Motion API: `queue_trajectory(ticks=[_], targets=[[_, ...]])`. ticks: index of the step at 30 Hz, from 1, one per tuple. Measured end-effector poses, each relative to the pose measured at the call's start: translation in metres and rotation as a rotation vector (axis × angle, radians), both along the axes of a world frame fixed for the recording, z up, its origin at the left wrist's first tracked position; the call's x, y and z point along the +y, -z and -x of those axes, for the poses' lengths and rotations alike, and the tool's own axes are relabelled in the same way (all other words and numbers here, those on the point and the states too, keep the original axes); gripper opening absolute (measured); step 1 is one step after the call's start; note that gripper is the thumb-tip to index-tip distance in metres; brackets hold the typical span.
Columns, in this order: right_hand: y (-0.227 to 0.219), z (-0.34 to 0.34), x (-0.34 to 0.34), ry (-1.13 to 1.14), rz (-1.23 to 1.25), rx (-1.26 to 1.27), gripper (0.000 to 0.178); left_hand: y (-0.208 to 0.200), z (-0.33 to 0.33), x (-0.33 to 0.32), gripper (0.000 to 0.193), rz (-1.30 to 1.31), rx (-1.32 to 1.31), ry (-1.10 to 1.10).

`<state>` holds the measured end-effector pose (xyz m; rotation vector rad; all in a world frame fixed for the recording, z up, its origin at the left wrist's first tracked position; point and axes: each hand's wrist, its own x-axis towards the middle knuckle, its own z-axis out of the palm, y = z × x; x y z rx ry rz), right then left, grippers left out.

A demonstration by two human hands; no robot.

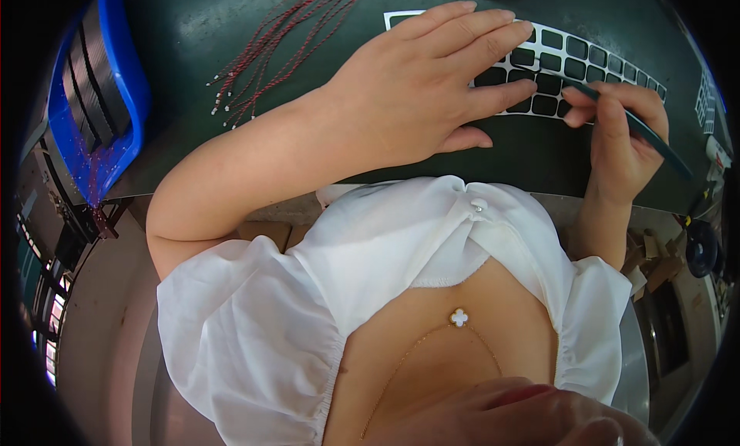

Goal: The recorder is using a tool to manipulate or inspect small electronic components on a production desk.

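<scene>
My left hand [432, 91] lies flat with its fingers stretched over a white grid sheet [552, 39], which has rows of dark, rounded square cells. Its fingers and palm hide the sheet's left part. Pinched in my right hand [628, 126] is a pair of dark green tweezers [659, 144]. They slant up and left, and their tip is at the cells just right of my left fingertips. Whether the tip grips anything is too small to tell.
Several thin red-and-dark twisted wires [281, 45] lie on the dark green tabletop [231, 153] beyond my left forearm. At the far left stands a blue bin [137, 91] holding dark flat strips and more wires. Another white grid piece [704, 103] is at the right edge.
</scene>
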<state>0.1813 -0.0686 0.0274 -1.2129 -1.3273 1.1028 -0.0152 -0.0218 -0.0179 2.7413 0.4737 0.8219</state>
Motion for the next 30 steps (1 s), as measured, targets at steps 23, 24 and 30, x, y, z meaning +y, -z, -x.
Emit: queue_trajectory(ticks=[23, 24, 30], targets=[[-0.015, -0.006, 0.065, -0.07, 0.109, 0.561, 0.017, -0.042, -0.008, 0.056, 0.03, 0.509, -0.343, -0.256], [-0.014, -0.005, 0.065, -0.07, 0.114, 0.558, 0.017, -0.043, -0.008, 0.056, 0.03, 0.514, -0.346, -0.258], [-0.014, 0.0, 0.065, -0.054, 0.14, 0.574, 0.016, -0.052, -0.005, 0.054, 0.027, 0.739, -0.206, -0.293]])
